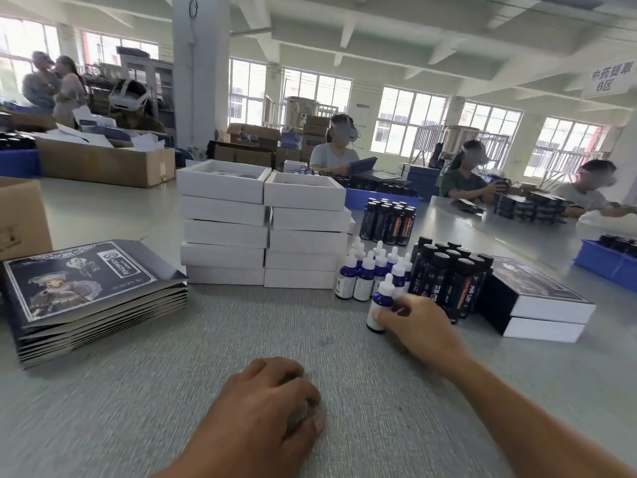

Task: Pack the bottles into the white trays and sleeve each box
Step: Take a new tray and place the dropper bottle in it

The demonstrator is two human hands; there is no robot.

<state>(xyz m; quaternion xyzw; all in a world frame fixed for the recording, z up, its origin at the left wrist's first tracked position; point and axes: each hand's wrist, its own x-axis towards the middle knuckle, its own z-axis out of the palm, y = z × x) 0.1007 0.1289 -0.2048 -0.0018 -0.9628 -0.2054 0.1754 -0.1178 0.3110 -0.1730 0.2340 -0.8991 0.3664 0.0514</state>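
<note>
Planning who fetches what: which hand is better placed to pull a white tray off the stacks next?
Probably left. The left hand rests on the table holding nothing, while the right hand grips a dropper bottle. The white tray stacks stand ahead.

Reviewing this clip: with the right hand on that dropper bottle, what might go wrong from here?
The right hand grips one dropper bottle at the edge of a tightly packed cluster; pulling it out sideways may topple upright neighbours. The tall dark bottles stand right behind the knuckles and could be knocked too.
</note>
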